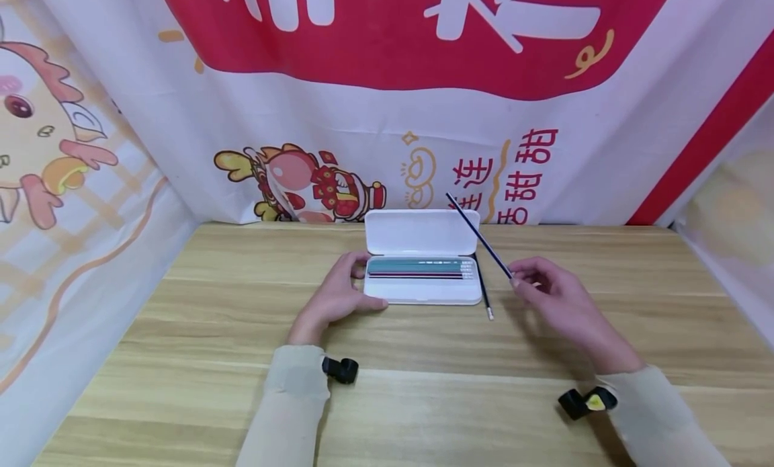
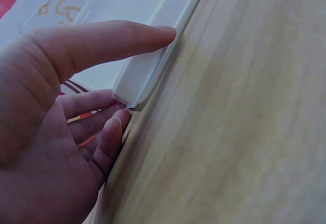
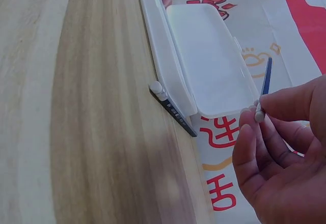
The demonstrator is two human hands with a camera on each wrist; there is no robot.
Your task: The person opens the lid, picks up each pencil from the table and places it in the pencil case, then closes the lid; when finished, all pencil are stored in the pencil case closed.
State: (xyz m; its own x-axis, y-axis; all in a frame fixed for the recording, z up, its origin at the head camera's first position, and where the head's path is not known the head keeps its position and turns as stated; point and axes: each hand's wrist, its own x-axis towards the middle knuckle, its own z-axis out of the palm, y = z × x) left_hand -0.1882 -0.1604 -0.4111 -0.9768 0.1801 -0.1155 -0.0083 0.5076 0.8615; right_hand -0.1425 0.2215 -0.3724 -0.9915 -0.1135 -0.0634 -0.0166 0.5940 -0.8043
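A white pencil case [image 1: 423,292] lies on the table with its lid [image 1: 420,232] raised at the back. Inside it is a row of green pencils [image 1: 417,266] beside dark striped ones [image 1: 414,275]. My left hand [image 1: 341,292] grips the case's left end, thumb [image 2: 153,36] along the front edge and fingers around the corner. My right hand [image 1: 553,289] pinches a dark blue pencil [image 1: 478,233] near its eraser end, between thumb and fingertips. It slants up to the left in front of the lid. Another dark pencil [image 1: 485,295] lies against the case's right side, white eraser towards me.
The wooden table [image 1: 242,386] meets a printed cloth [image 1: 332,117] hung at the back. More patterned cloth [image 1: 66,185] hangs on the left side. A small black camera [image 1: 341,370] is strapped on each wrist.
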